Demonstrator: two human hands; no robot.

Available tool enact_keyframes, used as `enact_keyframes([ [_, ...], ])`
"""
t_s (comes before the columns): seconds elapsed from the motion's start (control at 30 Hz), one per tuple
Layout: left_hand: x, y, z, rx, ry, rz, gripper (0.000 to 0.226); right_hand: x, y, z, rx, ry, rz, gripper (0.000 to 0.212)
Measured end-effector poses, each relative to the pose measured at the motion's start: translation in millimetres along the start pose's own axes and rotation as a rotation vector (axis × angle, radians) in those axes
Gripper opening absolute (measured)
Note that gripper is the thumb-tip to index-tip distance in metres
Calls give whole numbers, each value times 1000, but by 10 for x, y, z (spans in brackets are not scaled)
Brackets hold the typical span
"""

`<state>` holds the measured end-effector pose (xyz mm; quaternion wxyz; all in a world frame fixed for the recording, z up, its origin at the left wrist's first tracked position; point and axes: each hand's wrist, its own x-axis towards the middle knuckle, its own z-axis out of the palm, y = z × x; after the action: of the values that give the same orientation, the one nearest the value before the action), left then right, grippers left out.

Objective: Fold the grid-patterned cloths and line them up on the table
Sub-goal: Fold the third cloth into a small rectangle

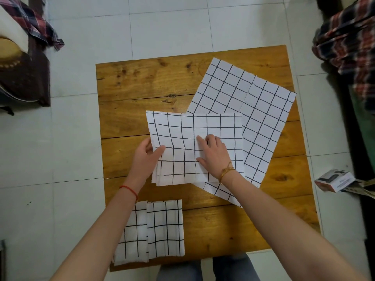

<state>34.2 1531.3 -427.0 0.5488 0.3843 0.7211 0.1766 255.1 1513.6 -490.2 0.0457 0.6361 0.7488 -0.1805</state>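
A white cloth with a black grid (182, 128), folded over into layers, lies in the middle of the wooden table (142, 84). My left hand (147, 157) grips its left edge, thumb on top and fingers beneath. My right hand (213, 155) presses flat on the cloth's middle, fingers spread. An unfolded grid cloth (253, 110) lies spread at an angle beneath and to the right of it. Two folded grid cloths sit side by side at the near left edge: one (165, 228) on the right, the other (134, 240) partly hidden under my left forearm.
The table stands on a pale tiled floor (81, 138). A small cardboard box (334, 180) lies on the floor to the right. Plaid fabric (349, 37) hangs at the upper right, more plaid cloth (34, 21) and dark furniture (24, 78) at the upper left.
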Motion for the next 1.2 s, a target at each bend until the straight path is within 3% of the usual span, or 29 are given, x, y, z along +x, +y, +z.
enact_keyframes([
  [0.13, -166, 219, 17, 1, -105, 139, 43, 28, -186, 51, -40, 11, 12, 78],
  [0.3, -231, 399, 325, 2, -203, 218, 49, 52, -267, 30, 0, 2, 27, 74],
  [0.43, -256, 444, 704, 85, -172, 304, 61, -44, -44, -133, 311, 131, 77, 43],
  [0.53, -252, 466, 976, 137, -183, 339, 65, -146, 206, -255, 581, 165, 266, 18],
  [0.7, -225, 454, 1315, 129, -246, 304, 72, -249, 461, -430, 1027, 164, 512, 37],
  [0.8, -192, 387, 1399, 110, -306, 277, 75, -253, 518, -444, 967, 135, 532, 50],
  [0.87, -182, 339, 1397, 146, -298, 299, 71, -219, 564, -409, 879, 125, 546, 44],
  [1.03, -97, 154, 1202, 342, -95, 455, 50, -107, 687, -337, 666, 101, 590, 29],
  [1.2, 118, 29, 941, 581, -15, 546, 52, -66, 712, -320, 562, 104, 633, 17],
])
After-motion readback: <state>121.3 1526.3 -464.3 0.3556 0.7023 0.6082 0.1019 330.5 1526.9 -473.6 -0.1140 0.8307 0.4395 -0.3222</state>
